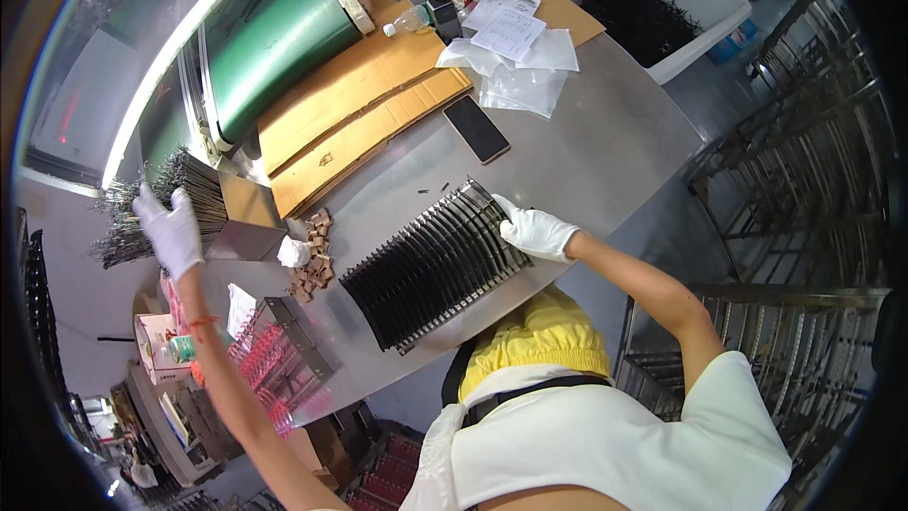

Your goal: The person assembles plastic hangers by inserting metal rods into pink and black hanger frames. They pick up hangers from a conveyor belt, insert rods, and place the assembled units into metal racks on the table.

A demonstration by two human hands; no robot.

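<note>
My left hand [173,232], in a white glove, is raised at the far left with thumb and fingers apart. It is right beside a bundle of thin dark metal rods [194,191] standing in an open cardboard box [253,201]; I see nothing in its grasp. A rack of black curved strips [430,270], set in close parallel rows, lies slanted near the table's front edge. My right hand [537,232], also gloved in white, has its fingers closed on the rack's right end. Its fingertips are partly hidden against the rack.
Small brown blocks [312,265] and a crumpled white wad [294,252] lie left of the rack. Beyond are a phone [477,130], flattened cardboard [359,123], plastic bags [525,80], and a green conveyor belt [284,38]. A pink-wired rack [284,350] sits front left; metal racks [785,293] stand right.
</note>
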